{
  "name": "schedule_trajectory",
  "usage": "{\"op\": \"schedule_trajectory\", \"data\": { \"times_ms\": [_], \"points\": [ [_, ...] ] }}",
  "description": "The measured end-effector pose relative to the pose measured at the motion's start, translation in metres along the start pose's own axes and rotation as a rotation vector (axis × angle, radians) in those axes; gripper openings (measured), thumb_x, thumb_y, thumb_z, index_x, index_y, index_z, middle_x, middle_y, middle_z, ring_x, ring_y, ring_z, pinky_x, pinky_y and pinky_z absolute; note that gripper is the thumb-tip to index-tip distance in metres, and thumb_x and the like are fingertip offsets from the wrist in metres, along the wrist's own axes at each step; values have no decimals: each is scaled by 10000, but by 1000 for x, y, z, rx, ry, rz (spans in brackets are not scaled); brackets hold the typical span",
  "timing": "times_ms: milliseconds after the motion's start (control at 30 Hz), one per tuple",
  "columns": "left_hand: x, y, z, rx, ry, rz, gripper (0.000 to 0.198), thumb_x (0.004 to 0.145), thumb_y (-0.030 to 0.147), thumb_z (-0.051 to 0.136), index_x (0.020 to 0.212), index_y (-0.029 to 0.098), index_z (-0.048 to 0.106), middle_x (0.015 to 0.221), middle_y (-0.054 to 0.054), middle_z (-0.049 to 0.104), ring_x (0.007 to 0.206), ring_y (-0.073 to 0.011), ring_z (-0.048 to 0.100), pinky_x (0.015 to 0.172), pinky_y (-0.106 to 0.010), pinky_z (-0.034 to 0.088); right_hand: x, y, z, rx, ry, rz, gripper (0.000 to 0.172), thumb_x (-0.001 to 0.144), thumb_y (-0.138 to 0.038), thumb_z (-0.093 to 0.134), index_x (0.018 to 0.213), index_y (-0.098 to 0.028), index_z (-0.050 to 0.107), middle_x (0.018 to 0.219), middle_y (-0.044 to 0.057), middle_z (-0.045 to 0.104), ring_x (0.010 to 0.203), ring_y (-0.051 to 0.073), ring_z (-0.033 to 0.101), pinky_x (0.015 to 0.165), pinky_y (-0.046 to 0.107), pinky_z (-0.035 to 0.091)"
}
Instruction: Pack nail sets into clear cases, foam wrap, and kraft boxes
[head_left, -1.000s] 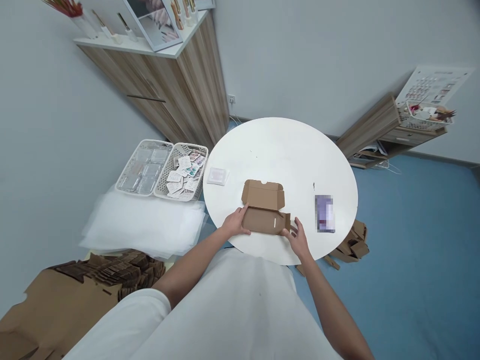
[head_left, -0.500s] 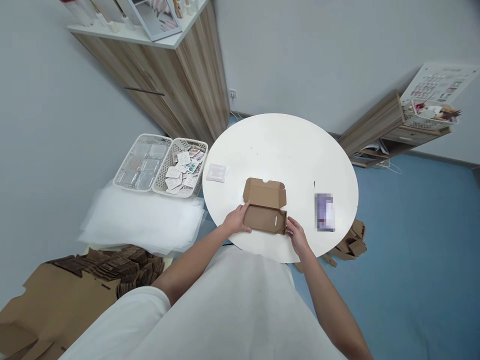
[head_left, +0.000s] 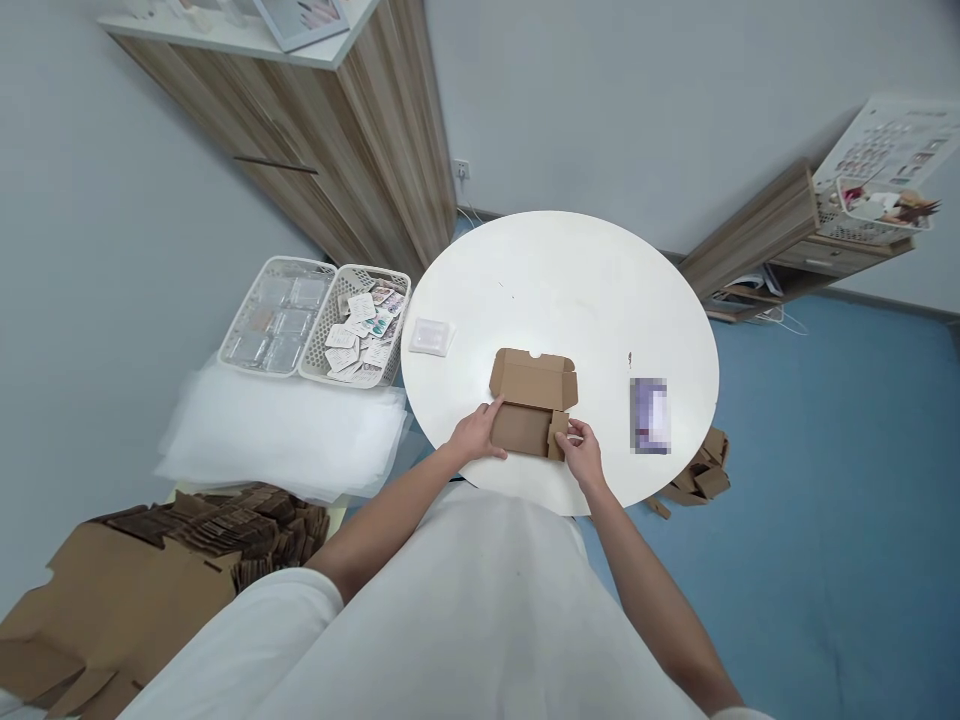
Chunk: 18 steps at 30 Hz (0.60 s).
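A brown cardboard box (head_left: 520, 428) lies partly folded on the white round table (head_left: 562, 270), its lid (head_left: 534, 380) tilted back on the far side. My left hand (head_left: 477, 434) grips the box's left end, thumb on the near side and fingers at the far side. At the right end, my right hand (head_left: 582, 452) pinches the end flap (head_left: 558, 436), which is folded over the tray of the box. A small clear-and-white packet (head_left: 430, 337) rests near the table's left edge. To the right lies a purple pixelated package (head_left: 650, 416).
Left of the table are a basket of clear cases (head_left: 271, 322), a basket of printed cards (head_left: 360, 330) and white translucent sheets (head_left: 281, 430). Flat cardboard blanks (head_left: 127, 600) are stacked at lower left. More cardboard (head_left: 705, 470) lies on the floor at right.
My right hand has moved in and left, and the right end flap now stands folded over the tray. My left hand keeps its grip. The view has shifted slightly.
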<state>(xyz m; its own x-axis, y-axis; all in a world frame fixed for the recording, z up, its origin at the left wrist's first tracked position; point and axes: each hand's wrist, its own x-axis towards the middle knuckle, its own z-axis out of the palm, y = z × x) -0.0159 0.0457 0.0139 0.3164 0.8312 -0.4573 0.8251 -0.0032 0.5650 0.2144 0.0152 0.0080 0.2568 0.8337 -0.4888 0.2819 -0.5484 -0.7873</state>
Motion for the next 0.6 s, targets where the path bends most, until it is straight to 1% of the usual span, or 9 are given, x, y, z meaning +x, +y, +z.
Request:
{"op": "schedule_trajectory", "data": {
  "times_ms": [67, 167, 233, 333, 433, 533, 600],
  "points": [
    [0, -1, 1, -9, 0, 21, 1181, 447, 448, 764, 1381, 274, 62, 1205, -115, 428, 1060, -325, 477, 773, -342, 403, 4, 1, 2, -153, 25, -22, 471, 633, -402, 566, 1060, -219, 484, 923, 21, 589, 640, 135, 545, 613, 289, 430],
    [-3, -3, 1, -54, 14, 73, 1173, 471, 474, 750, 1386, 269, 44, 1191, -115, 442, 1050, -320, 478, 778, -357, 406, 9, 3, 2, -334, 34, -67, 361, 655, -359, 518, 986, -219, 485, 795, -11, 585, 642, 145, 539, 607, 281, 398],
    [-7, -4, 1, -110, 34, 111, 1124, 532, 496, 712, 1388, 264, 23, 1202, -116, 447, 1022, -297, 493, 779, -361, 408, 12, 4, 3, -386, 42, -90, 316, 656, -325, 496, 953, -218, 475, 756, -18, 576, 656, 149, 536, 603, 272, 384],
    [-12, -7, 4, -209, 65, 134, 1005, 649, 478, 635, 1386, 272, -16, 1252, -112, 433, 905, -230, 546, 761, -348, 421, 14, 4, 5, -413, 58, -106, 281, 643, -278, 474, 917, -221, 453, 727, -24, 561, 654, 149, 529, 591, 260, 370],
    [-14, -13, 10, -315, 100, 72, 922, 706, 394, 602, 1383, 275, -11, 1276, -113, 426, 815, -174, 577, 749, -326, 435, 16, 3, 7, -422, 54, -112, 271, 626, -251, 457, 895, -225, 433, 715, -29, 545, 641, 146, 520, 576, 254, 361],
    [-14, -19, 19, -414, 127, -2, 868, 715, 318, 596, 1377, 262, 37, 1251, -116, 452, 807, -152, 594, 734, -304, 449, 17, 3, 8, -428, 43, -113, 270, 617, -241, 445, 885, -228, 416, 709, -34, 530, 623, 143, 509, 566, 251, 353],
    [-13, -21, 23, -453, 138, -11, 832, 706, 290, 602, 1366, 251, 97, 1216, -109, 481, 803, -147, 598, 727, -302, 458, 17, 4, 9, -431, 39, -118, 266, 615, -237, 437, 879, -229, 407, 701, -37, 516, 615, 142, 498, 560, 249, 347]
  ]
}}
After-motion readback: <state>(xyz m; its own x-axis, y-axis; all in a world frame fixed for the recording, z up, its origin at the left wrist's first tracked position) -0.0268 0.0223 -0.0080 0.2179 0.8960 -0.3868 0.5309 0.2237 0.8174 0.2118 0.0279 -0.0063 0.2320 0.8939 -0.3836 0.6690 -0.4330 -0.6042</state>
